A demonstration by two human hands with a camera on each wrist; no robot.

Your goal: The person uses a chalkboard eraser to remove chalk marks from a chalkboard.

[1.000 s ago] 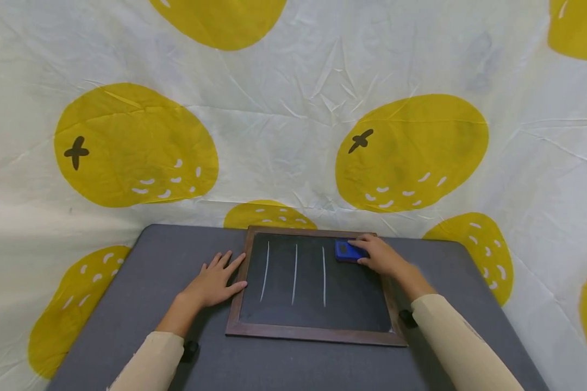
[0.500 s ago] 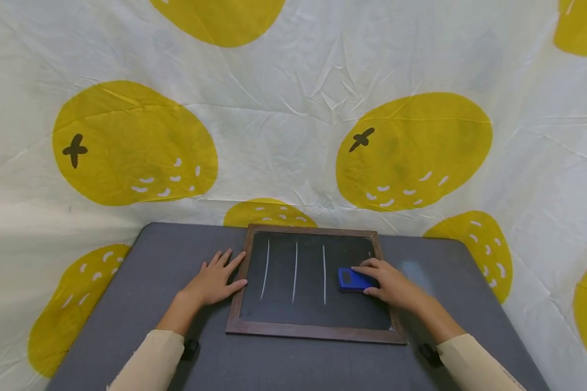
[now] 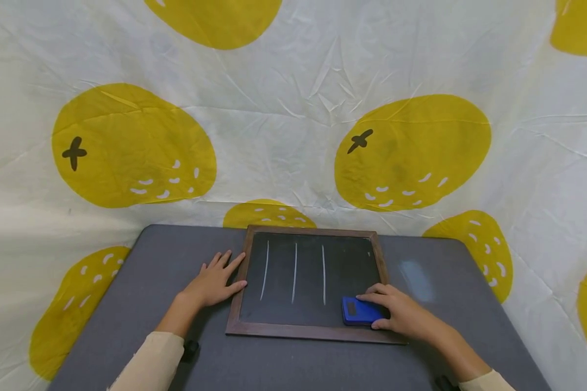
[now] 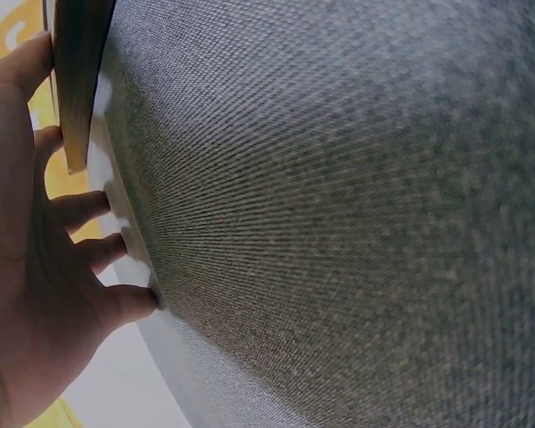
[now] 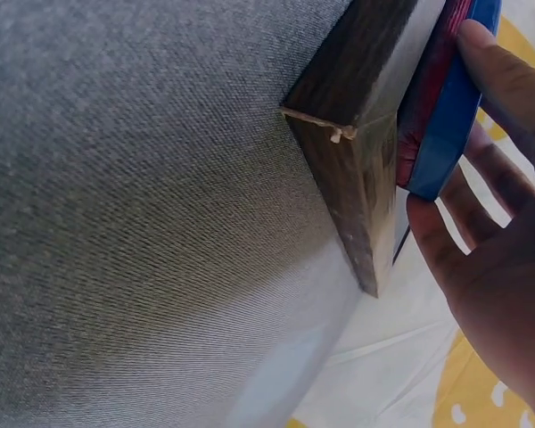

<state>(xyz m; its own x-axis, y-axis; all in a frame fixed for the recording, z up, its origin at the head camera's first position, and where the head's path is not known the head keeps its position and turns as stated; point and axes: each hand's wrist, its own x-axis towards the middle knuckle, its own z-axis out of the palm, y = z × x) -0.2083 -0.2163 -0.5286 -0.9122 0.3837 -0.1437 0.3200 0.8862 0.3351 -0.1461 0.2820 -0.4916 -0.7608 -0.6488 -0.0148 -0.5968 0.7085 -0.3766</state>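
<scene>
A blackboard in a brown wooden frame lies on the dark grey table, with three white chalk lines running down its left and middle part. My right hand grips a blue eraser at the board's lower right, near the bottom frame. In the right wrist view the eraser shows a dark red underside facing the board, with thumb and fingers round its edges. My left hand is spread out, thumb and index finger touching the left side of the frame. The left wrist view shows that hand with fingers extended.
The grey table extends around the board on all sides. A pale smudge marks the table right of the board. Behind stands a white cloth printed with yellow fruit. Small chalk specks show at the board's upper right.
My right hand has drawn the eraser down the board's right side, from the top edge to near the bottom frame. The left hand and the three chalk lines stay as they were.
</scene>
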